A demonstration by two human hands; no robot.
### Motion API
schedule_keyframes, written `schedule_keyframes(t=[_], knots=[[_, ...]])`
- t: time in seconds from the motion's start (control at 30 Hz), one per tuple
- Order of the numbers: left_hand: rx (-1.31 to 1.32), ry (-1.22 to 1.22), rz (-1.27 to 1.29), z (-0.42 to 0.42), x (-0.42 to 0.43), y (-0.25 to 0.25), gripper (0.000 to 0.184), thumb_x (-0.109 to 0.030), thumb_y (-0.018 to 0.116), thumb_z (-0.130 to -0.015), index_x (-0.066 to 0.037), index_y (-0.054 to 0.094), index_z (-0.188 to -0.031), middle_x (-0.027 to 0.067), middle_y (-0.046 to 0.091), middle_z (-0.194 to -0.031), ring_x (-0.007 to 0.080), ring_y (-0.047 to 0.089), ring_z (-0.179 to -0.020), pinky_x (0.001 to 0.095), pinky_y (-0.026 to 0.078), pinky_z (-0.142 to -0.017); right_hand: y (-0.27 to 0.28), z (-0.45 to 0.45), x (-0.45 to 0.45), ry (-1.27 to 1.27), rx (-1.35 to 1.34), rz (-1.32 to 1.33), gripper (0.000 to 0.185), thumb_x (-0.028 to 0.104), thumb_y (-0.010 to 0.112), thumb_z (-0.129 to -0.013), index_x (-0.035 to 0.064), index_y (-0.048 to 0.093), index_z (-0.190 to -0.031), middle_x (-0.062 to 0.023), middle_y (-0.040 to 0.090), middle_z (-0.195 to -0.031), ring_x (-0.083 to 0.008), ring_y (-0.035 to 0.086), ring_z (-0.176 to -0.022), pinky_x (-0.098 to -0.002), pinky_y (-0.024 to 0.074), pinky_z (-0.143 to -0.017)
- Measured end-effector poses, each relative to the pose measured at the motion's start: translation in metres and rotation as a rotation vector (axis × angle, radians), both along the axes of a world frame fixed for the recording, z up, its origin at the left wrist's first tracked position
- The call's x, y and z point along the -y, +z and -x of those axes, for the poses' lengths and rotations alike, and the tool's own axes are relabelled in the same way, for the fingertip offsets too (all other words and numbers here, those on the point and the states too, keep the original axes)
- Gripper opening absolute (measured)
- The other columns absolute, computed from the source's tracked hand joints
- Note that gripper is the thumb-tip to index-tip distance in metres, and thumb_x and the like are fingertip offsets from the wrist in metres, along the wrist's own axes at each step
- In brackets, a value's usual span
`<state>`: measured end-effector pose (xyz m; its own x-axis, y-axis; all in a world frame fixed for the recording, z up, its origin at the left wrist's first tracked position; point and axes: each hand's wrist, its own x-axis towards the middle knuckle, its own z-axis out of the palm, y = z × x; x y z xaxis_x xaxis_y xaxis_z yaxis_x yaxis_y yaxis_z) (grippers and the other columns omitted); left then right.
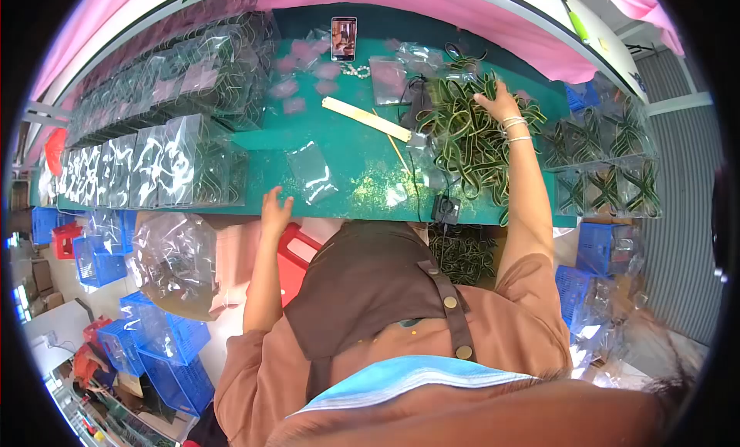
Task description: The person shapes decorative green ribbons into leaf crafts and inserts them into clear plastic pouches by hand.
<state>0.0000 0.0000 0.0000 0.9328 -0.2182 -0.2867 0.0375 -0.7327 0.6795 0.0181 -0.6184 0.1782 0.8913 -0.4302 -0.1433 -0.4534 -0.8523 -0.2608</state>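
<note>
A heaped pile of green leaves with pale yellow edges (466,135) lies on the right part of the green table. My right hand (501,104), with bangles on its wrist, reaches onto the top of this pile. Its thumb and fingers stand apart among the leaves, and some fingertips are partly hidden. Close to the table's front edge is my left hand (276,210), fingers apart and holding nothing. A flat clear plastic bag (312,172) lies on the table just beyond it.
Rows of clear packages (177,158) fill the table's left side. Packed leaf bundles (609,189) stand at the right. A pale yellow strip (366,119), a phone (344,38) and a small black box (445,210) lie on the table (270,150). Blue crates (177,381) stand on the floor.
</note>
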Motion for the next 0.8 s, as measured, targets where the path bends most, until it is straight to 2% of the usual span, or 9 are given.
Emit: schedule_keyframes(t=[0.1, 0.17, 0.3, 0.4, 0.53, 0.67, 0.73, 0.77, 0.8], knots=[[-0.016, 0.184, 0.045, -0.021, -0.007, -0.054, 0.069, -0.046, 0.070, -0.083, -0.006, 0.049, -0.135, 0.0274, 0.052, -0.130, 0.0378, 0.051, -0.121, 0.0433, 0.041, -0.104, 0.006, -0.018, -0.038, -0.181, 0.098, -0.037, 0.097, 0.049, 0.070, -0.080, -0.0076, 0.022, -0.143, -0.0343, 0.054, -0.126, -0.0441, 0.056, -0.117, -0.0450, 0.0438, -0.101], [0.065, 0.296, -0.011, -0.030, 0.033, -0.083, 0.087, -0.051, 0.073, -0.077, -0.006, 0.039, -0.143, 0.0282, 0.048, -0.132, 0.0395, 0.050, -0.120, 0.0456, 0.044, -0.100, 0.010, -0.020, -0.036, -0.281, 0.099, 0.000, 0.093, 0.046, 0.070, -0.081, -0.0093, 0.025, -0.140, -0.0339, 0.056, -0.123, -0.0449, 0.057, -0.115, -0.0459, 0.0453, -0.099], [-0.083, 0.443, -0.185, -0.041, 0.113, -0.003, 0.108, -0.056, 0.077, -0.070, -0.014, 0.020, -0.152, 0.0263, 0.035, -0.144, 0.0404, 0.044, -0.125, 0.0502, 0.045, -0.098, 0.015, -0.025, -0.026, -0.183, -0.017, 0.090, 0.091, 0.044, 0.069, -0.081, -0.0086, 0.024, -0.141, -0.0336, 0.060, -0.118, -0.0452, 0.059, -0.111, -0.0449, 0.0467, -0.097], [-0.220, 0.364, -0.398, -0.047, 0.136, -0.004, 0.127, -0.053, 0.085, -0.063, -0.030, 0.000, -0.154, 0.0211, 0.022, -0.150, 0.0389, 0.036, -0.130, 0.0564, 0.044, -0.096, 0.043, -0.022, -0.038, -0.162, -0.110, 0.326, 0.067, 0.039, 0.067, -0.083, -0.0055, 0.042, -0.127, -0.0296, 0.064, -0.113, -0.0413, 0.063, -0.106, -0.0469, 0.0504, -0.092], [-0.228, 0.421, -0.440, -0.046, 0.138, 0.006, 0.128, -0.048, 0.086, -0.063, -0.028, -0.002, -0.154, 0.0213, 0.029, -0.147, 0.0376, 0.039, -0.129, 0.0567, 0.044, -0.095, 0.054, -0.013, -0.097, -0.069, 0.018, 0.503, 0.031, 0.029, 0.063, -0.085, 0.0024, 0.060, -0.101, -0.0210, 0.070, -0.091, -0.0390, 0.069, -0.085, -0.0482, 0.0558, -0.075], [-0.229, 0.584, -0.121, -0.053, 0.115, -0.033, 0.103, -0.040, 0.085, -0.067, -0.010, 0.028, -0.148, 0.0193, 0.059, -0.125, 0.0328, 0.059, -0.112, 0.0481, 0.047, -0.094, -0.024, 0.009, -0.154, 0.466, 0.402, -0.082, 0.014, 0.019, 0.058, -0.087, 0.0065, 0.065, -0.087, -0.0198, 0.065, -0.077, -0.0406, 0.064, -0.072, -0.0476, 0.0524, -0.064], [-0.040, 0.533, 0.166, -0.045, 0.103, -0.084, 0.074, -0.036, 0.084, -0.068, -0.002, 0.055, -0.126, 0.0195, 0.066, -0.115, 0.0325, 0.064, -0.103, 0.0413, 0.049, -0.091, -0.094, 0.014, -0.184, 0.626, -0.020, -0.184, 0.018, 0.020, 0.064, -0.081, 0.0048, 0.065, -0.091, -0.0209, 0.067, -0.090, -0.0391, 0.064, -0.085, -0.0450, 0.0514, -0.075], [-0.114, 0.590, 0.272, -0.040, 0.106, -0.087, 0.057, -0.034, 0.084, -0.067, -0.001, 0.065, -0.110, 0.0175, 0.069, -0.100, 0.0294, 0.068, -0.090, 0.0378, 0.053, -0.079, -0.142, 0.033, -0.189, 0.631, 0.103, -0.179, 0.035, 0.026, 0.069, -0.078, 0.0043, 0.064, -0.105, -0.0211, 0.066, -0.104, -0.0391, 0.062, -0.096, -0.0454, 0.0497, -0.084], [-0.169, 0.551, 0.376, -0.027, 0.107, -0.059, 0.051, -0.033, 0.084, -0.068, -0.003, 0.066, -0.105, 0.0123, 0.070, -0.078, 0.0245, 0.067, -0.072, 0.0367, 0.054, -0.067, -0.131, 0.033, -0.203, 0.737, -0.245, 0.036, 0.055, 0.034, 0.074, -0.076, 0.0058, 0.059, -0.121, -0.0202, 0.063, -0.115, -0.0392, 0.059, -0.106, -0.0467, 0.0468, -0.092]])
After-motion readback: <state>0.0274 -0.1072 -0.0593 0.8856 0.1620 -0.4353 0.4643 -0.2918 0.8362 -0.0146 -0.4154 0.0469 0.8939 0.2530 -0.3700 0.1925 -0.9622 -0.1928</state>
